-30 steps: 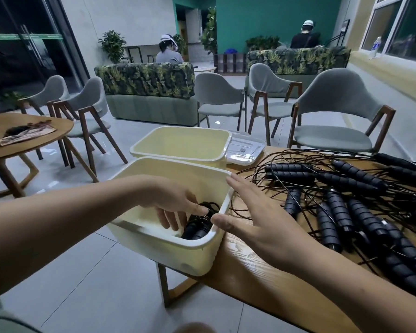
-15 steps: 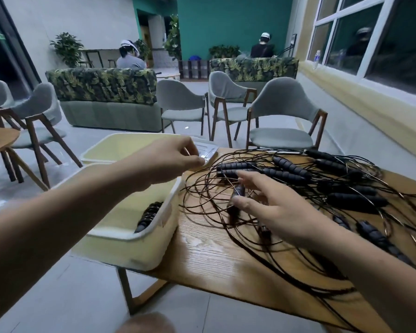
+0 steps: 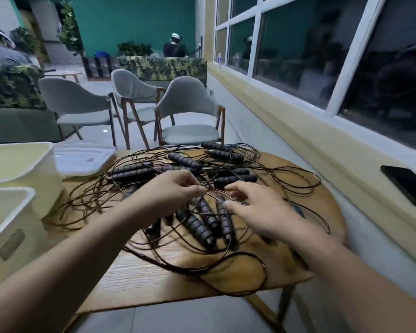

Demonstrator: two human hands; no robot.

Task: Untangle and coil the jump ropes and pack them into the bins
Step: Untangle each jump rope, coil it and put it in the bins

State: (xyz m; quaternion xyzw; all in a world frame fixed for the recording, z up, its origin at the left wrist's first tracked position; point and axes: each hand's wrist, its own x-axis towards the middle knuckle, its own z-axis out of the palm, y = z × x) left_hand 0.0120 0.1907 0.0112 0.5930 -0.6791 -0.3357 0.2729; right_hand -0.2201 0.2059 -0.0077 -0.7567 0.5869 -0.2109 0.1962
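Item: jump ropes (image 3: 233,179), many, lying as one tangle across the centre of the round wooden table (image 3: 154,280), right of the two pale bins (image 3: 19,164) at the left edge of the frame.

Handling, as judged: the cords are looking thin, light, springy and somewhat slick, so they are likely snagging on one another. The ribbed black handles (image 3: 198,228) are looking stiff and grippy, and are offering the best hold. Lifting one handle and following its cord outward is seeming wiser than tugging a loop.

Orientation: no common direction. The three handles at frame centre are lying with long axes running from upper left to lower right. Those further up are lying nearly level across the frame. Cords are looping all ways.

Left hand (image 3: 171,191): pinching a thin cord (image 3: 217,197) between thumb and fingertips at mid-frame.

Right hand (image 3: 257,212): hovering released, fingers loosely bent, just over the central handles, grasping nothing visible.
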